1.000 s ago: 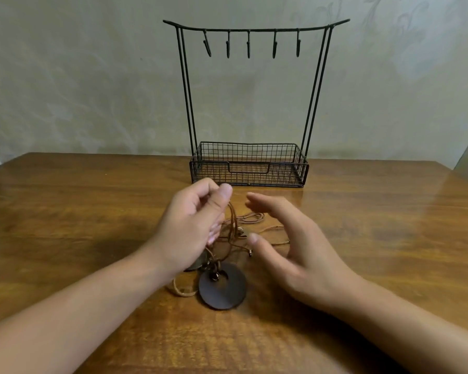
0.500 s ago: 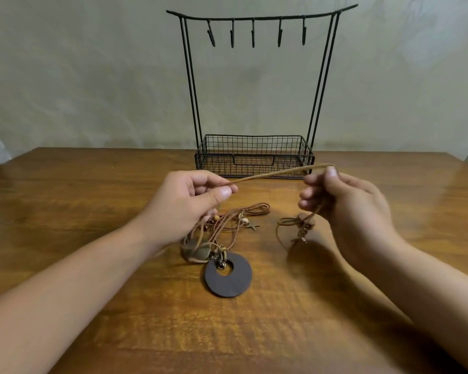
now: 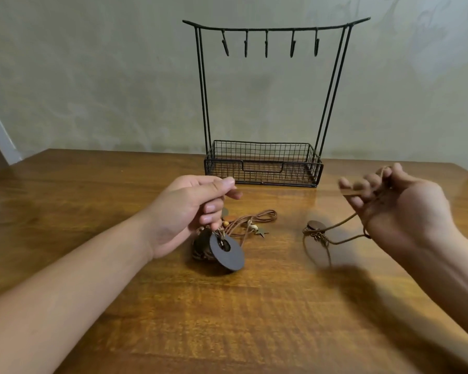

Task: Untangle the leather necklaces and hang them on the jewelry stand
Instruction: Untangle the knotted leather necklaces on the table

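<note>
Both forearms are bare to the hands, with no sleeves visible.

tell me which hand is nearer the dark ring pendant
Left. The left hand sits right above the dark ring pendant, its fingers gripping the cords beside it. The right hand is far off to the right, holding a separate cord.

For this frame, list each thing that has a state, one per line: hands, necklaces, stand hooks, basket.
Left hand: gripping cords, lifting the dark round ring pendant.
Right hand: gripping a separated brown leather cord necklace, pendant end trailing on the wooden table.
Black wire jewelry stand's hooks: all bare.
Wire basket: nothing visible inside.
</note>
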